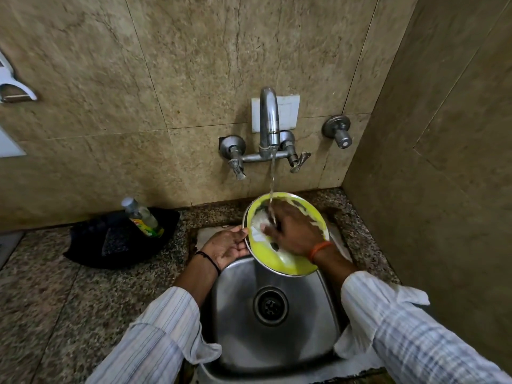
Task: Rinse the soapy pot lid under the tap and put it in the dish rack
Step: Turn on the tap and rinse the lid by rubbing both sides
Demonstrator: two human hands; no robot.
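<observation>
The pot lid (279,259) is round, yellow-green inside with a metal rim, and streaked with white suds. It is tilted over the back of the steel sink (238,314). My left hand (227,246) grips its left rim. My right hand (293,231) lies flat on the lid's inner face with fingers spread. Water runs from the wall tap (269,120) in a thin stream onto the lid, just by my right fingers. No dish rack is in view.
A black basket (91,245) holding a dish-soap bottle (142,216) sits on the granite counter left of the sink. A separate wall valve (339,131) is right of the tap. A tiled wall closes in the right side. A white fitting (13,87) hangs at far left.
</observation>
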